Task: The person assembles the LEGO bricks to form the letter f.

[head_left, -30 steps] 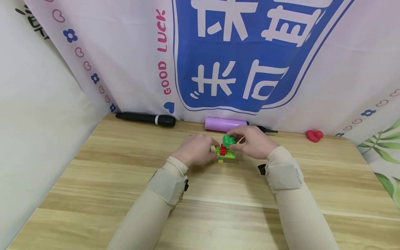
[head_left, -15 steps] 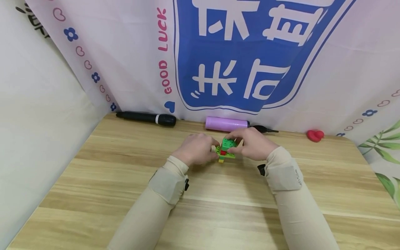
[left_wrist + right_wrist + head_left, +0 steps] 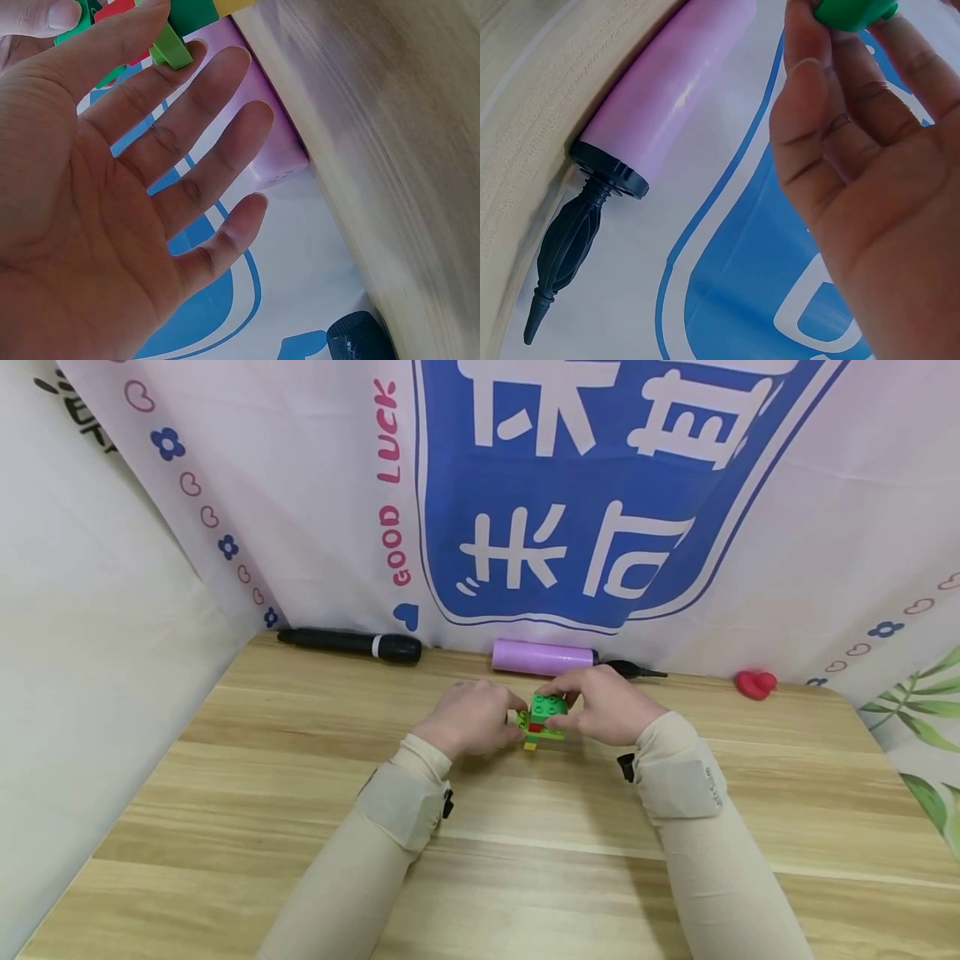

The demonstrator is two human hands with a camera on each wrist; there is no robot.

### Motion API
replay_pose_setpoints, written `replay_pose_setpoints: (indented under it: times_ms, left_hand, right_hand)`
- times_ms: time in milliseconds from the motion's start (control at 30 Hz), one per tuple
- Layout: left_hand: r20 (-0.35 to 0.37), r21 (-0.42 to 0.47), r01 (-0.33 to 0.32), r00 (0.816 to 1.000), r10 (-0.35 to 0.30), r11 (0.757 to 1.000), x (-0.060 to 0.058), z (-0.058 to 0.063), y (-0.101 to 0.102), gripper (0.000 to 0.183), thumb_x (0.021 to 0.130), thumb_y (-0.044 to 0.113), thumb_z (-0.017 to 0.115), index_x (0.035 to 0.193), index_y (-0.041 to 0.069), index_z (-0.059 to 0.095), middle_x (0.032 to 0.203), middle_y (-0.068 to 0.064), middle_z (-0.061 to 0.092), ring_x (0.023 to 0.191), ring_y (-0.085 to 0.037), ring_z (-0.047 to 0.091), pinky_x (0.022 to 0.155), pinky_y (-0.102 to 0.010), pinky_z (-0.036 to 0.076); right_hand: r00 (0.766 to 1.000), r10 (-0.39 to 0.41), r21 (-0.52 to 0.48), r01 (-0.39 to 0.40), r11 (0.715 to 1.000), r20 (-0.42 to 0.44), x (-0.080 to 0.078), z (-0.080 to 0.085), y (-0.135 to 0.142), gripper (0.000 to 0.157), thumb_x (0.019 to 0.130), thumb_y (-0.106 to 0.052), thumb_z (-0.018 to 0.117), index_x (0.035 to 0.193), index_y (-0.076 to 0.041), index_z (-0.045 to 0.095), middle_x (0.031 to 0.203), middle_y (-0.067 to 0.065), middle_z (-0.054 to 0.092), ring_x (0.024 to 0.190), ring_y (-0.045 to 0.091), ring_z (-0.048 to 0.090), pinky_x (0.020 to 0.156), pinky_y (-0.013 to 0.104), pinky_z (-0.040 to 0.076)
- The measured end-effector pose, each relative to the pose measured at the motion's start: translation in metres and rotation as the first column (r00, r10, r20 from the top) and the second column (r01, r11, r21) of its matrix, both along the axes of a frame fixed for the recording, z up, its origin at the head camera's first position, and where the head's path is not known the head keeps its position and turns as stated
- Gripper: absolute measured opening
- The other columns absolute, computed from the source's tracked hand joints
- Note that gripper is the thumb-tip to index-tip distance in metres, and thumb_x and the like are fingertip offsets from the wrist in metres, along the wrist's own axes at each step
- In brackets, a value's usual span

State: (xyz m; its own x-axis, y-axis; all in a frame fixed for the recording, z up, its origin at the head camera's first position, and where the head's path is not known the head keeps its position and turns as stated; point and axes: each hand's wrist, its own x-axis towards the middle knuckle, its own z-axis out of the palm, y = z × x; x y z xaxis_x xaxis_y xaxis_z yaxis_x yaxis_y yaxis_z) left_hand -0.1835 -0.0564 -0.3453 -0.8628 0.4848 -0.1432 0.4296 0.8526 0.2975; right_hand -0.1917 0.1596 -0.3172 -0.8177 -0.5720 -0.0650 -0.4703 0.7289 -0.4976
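A small stack of building bricks stands on the wooden table [image 3: 495, 860] in the head view. Its lowest visible part is a yellow brick [image 3: 530, 747], and above that spreads a lime-green plate [image 3: 554, 735]. My left hand [image 3: 472, 718] pinches the lime-green part [image 3: 172, 49] between thumb and index finger, the other fingers spread. On the plate sits a red brick [image 3: 536, 727], mostly covered by a green brick [image 3: 548, 706]. My right hand [image 3: 611, 706] pinches that green brick [image 3: 849, 12], which stands over the red one. Whether the two are fully pressed together cannot be seen.
Along the table's back edge lie a black microphone-shaped object [image 3: 352, 645], a purple hand pump [image 3: 543, 657] with a black nozzle, and a red object [image 3: 755, 685]. A printed cloth [image 3: 322, 527] hangs directly behind.
My right hand has lowered the green brick onto the red brick and shifted it slightly left. My left hand keeps its place on the stack.
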Motion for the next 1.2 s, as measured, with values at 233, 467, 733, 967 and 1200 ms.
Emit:
replay_pose_setpoints:
  times_ms: [233, 467, 733, 967, 1200]
  left_hand:
    - [0.009, 0.054, 0.02, 1.0, -0.021, 0.998, -0.002, 0.001, -0.004, 0.046, 0.097, 0.037, 0.078, 0.139, 0.021, 0.071, 0.111, 0.002, 0.078, 0.099, -0.017, 0.07, 0.091, -0.042, 0.056]
    - [0.004, 0.265, 0.011, 1.0, -0.012, 0.964, -0.005, 0.015, -0.011, 0.035, 0.097, 0.035, 0.08, 0.126, 0.016, 0.076, 0.095, 0.004, 0.075, 0.083, -0.012, 0.068, 0.076, -0.03, 0.056]
    - [-0.023, 0.267, 0.016, 1.0, -0.01, 0.964, -0.003, 0.019, -0.006, 0.029, 0.098, 0.034, 0.078, 0.121, 0.016, 0.076, 0.096, 0.004, 0.075, 0.085, -0.011, 0.068, 0.077, -0.029, 0.056]
    - [-0.002, 0.274, 0.002, 1.0, -0.001, 0.962, -0.003, 0.019, -0.004, 0.031, 0.098, 0.032, 0.079, 0.124, 0.016, 0.076, 0.096, 0.004, 0.075, 0.085, -0.011, 0.068, 0.077, -0.029, 0.057]
    - [0.002, 0.284, 0.001, 1.0, -0.002, 0.959, -0.002, 0.018, -0.004, 0.028, 0.098, 0.031, 0.079, 0.122, 0.016, 0.076, 0.095, 0.005, 0.074, 0.085, -0.011, 0.067, 0.076, -0.029, 0.056]
  right_hand:
    - [1.0, -0.016, 0.007, 0.016, 1.0, 0.02, 0.0, 0.0, 0.0, 0.038, 0.091, -0.02, 0.084, 0.128, -0.013, 0.077, 0.113, 0.001, 0.076, 0.098, 0.019, 0.067, 0.083, 0.034, 0.056]
    - [1.0, -0.01, 0.009, 0.01, 1.0, 0.01, 0.0, 0.002, 0.0, 0.036, 0.092, -0.019, 0.084, 0.126, -0.013, 0.078, 0.11, 0.0, 0.077, 0.094, 0.018, 0.067, 0.082, 0.034, 0.057]
    - [1.0, -0.015, 0.008, 0.015, 1.0, 0.013, 0.001, 0.002, 0.001, 0.035, 0.091, -0.019, 0.084, 0.126, -0.013, 0.079, 0.115, 0.001, 0.077, 0.096, 0.021, 0.068, 0.082, 0.035, 0.056]
    - [1.0, -0.012, 0.007, 0.012, 1.0, 0.014, 0.001, 0.002, 0.001, 0.038, 0.091, -0.018, 0.084, 0.128, -0.011, 0.078, 0.12, 0.004, 0.076, 0.096, 0.021, 0.068, 0.082, 0.036, 0.057]
    - [1.0, 0.001, 0.02, -0.001, 1.0, 0.001, 0.001, 0.002, -0.001, 0.036, 0.091, -0.018, 0.084, 0.126, -0.012, 0.078, 0.113, 0.0, 0.077, 0.09, 0.015, 0.066, 0.08, 0.034, 0.057]
